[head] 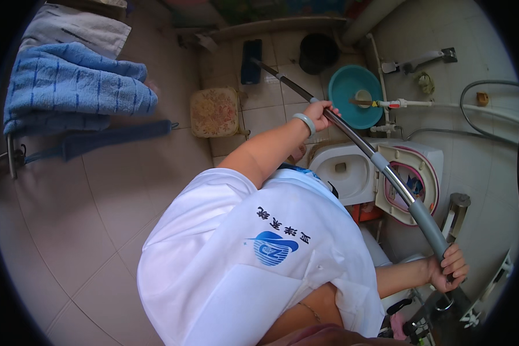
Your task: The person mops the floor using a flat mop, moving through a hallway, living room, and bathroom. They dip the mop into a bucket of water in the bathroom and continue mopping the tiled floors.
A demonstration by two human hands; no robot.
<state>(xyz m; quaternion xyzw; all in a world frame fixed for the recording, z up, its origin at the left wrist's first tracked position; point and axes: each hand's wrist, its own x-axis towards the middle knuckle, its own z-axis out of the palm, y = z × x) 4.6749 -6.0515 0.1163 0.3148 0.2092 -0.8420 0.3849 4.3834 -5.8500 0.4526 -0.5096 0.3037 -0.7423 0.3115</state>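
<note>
A telescopic metal mop pole (354,137) with grey plastic collars runs diagonally from the upper middle to the lower right. A flat dark-blue mop head (251,62) lies on the tiled floor at its far end. My left hand (322,115), with a pale bangle on the wrist, grips the pole's upper part beside a teal basin. My right hand (450,268) is wrapped around the end of the grey handle grip at the lower right. The pole passes above a white squat-shaped toilet bowl (346,171) and a raised seat with a pink rim.
A floral-covered stool (214,112) stands left of the mop head. A black bucket (318,53) and the teal basin (355,86) stand near the right wall, beside white pipes (450,105). Blue striped towels (78,82) hang at the left wall. A metal holder (458,205) is at the right.
</note>
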